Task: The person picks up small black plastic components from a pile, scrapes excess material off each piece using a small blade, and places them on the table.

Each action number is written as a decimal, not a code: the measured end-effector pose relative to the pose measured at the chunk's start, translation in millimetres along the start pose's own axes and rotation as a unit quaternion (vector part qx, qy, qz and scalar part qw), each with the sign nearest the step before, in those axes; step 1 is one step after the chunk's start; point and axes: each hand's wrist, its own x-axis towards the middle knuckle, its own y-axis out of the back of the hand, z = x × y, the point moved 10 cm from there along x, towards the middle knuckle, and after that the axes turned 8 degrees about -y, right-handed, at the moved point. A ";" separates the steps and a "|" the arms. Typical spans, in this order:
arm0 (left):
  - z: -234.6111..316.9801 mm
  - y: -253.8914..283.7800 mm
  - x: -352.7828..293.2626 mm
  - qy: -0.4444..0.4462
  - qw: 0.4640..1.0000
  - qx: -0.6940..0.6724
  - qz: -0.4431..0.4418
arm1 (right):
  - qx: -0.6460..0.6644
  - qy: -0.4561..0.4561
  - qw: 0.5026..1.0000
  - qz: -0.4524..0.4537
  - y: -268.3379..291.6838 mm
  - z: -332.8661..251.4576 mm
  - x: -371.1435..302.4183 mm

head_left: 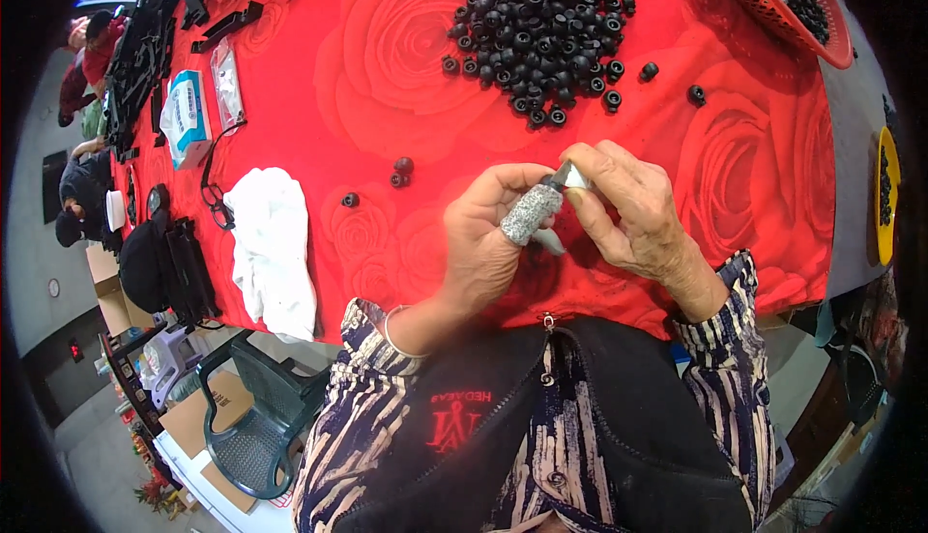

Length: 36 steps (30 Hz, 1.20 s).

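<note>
In the middle of the head view, my left hand [480,243] pinches a small black part [552,183] between thumb and fingers. A speckled grey wrap covers one of its fingers. My right hand [630,206] is closed on a small blade [576,177] with a white wrapped grip. The blade's tip meets the black part; the exact contact is too small to make out. Beyond both hands lies a large heap of similar black round parts [536,35]. A few loose ones [401,172] rest to the left of my hands, and others lie right of the heap.
A red cloth [387,88] with a rose pattern covers the table. A red basket [839,38] of black parts stands far right, a yellow tray [888,229] beyond the edge. At left are white fabric [271,253], glasses [215,206], a tissue box [198,151] and long black pieces [145,59].
</note>
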 end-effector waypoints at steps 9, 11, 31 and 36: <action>-0.3 -1.3 -0.4 0.018 1.000 -0.013 -0.006 | 0.011 0.005 1.000 -0.017 -0.9 0.5 0.3; 2.0 -1.5 -0.6 0.010 1.000 0.003 0.000 | 0.005 0.006 1.000 -0.015 -0.9 -0.2 0.8; -19.0 -2.3 5.7 0.073 0.984 -0.164 -0.008 | 0.060 0.056 0.996 0.030 5.9 -11.1 -3.4; -18.7 5.8 11.3 0.053 0.986 -0.153 0.026 | 0.020 0.087 0.995 0.045 4.8 -17.5 -6.8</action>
